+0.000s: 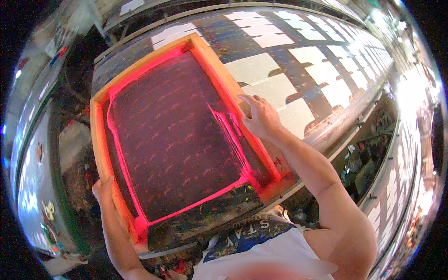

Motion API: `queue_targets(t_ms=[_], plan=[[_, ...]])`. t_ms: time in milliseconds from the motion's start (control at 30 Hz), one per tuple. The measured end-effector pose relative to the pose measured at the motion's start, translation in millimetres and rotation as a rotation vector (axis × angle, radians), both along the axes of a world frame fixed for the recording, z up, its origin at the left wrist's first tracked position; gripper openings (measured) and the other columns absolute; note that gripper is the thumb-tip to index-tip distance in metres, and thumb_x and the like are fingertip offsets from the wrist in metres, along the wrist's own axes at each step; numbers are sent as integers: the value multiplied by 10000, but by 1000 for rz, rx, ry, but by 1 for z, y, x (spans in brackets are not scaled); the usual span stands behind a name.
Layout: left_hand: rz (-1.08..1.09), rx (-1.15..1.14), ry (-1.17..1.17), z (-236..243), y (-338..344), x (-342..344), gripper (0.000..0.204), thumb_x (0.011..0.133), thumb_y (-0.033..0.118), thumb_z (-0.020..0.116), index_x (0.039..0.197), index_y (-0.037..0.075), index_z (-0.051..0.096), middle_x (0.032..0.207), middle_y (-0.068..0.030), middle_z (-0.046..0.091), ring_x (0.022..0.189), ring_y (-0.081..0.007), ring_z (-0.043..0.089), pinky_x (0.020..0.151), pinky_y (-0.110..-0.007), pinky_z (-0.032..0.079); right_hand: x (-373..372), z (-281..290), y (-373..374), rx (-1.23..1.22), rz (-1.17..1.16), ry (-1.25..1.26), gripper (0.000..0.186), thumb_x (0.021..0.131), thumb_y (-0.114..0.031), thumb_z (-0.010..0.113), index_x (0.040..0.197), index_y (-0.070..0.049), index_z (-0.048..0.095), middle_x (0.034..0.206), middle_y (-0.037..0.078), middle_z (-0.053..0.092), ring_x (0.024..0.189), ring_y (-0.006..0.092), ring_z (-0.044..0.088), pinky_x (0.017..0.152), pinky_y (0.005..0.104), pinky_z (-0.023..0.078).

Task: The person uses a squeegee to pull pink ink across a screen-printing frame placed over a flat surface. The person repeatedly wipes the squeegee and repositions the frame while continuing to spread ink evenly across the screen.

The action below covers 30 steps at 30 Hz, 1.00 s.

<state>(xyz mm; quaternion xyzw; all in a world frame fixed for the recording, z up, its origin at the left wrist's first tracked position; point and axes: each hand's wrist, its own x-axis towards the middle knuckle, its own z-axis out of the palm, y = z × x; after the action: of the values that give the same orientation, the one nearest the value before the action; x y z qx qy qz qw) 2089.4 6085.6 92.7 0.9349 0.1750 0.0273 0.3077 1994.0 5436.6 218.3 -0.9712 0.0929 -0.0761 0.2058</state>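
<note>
A large wooden screen-printing frame [210, 56] with a dark mesh lies across the near left of a long printing table. Bright pink ink [122, 158] lines its inner edges and forms a border round the mesh, with thicker streaks at the right side. Small repeated marks show faintly on the mesh. On the frame's left rail my left hand [103, 190] is closed, its fingers partly hidden by the wood. My right hand [261, 115] grips the right rail, thumb and fingers curled over it.
The long table [298, 70] stretches away to the far right, stained with ink. White cut pieces of fabric or paper [266, 74] lie on it in rows. At the right, another table [401, 205] bears similar white pieces, across a cluttered gap. A grey surface [35, 182] stands at the left.
</note>
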Motion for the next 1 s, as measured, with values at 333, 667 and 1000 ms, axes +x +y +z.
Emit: queue_targets(t_ms=[333, 667, 1000], plan=[[-2, -259, -183, 4, -168, -5, 327, 865, 217, 976, 809, -6, 743, 774, -28, 716, 688, -174, 611, 659, -425, 510, -10, -7, -174, 13, -73, -19, 625, 903, -88, 722, 1509, -234, 679, 1318, 203, 736, 1250, 445, 717, 1086, 545, 597], [-39, -78, -168, 26, -370, -49, 391, 850, 329, 974, 974, -17, 842, 852, -142, 808, 759, -263, 749, 735, -458, 574, -55, -20, -350, 26, -178, -83, 572, 972, -151, 720, 1540, -184, 667, 1432, 198, 733, 1331, 428, 700, 1123, 519, 573], [-40, -208, -199, 16, -432, -55, 394, 852, 344, 973, 958, -10, 835, 846, -147, 801, 763, -267, 745, 734, -467, 568, -63, -25, -422, 53, -170, -83, 628, 955, -111, 765, 1565, -177, 629, 1399, 193, 719, 1332, 421, 688, 1122, 520, 577]])
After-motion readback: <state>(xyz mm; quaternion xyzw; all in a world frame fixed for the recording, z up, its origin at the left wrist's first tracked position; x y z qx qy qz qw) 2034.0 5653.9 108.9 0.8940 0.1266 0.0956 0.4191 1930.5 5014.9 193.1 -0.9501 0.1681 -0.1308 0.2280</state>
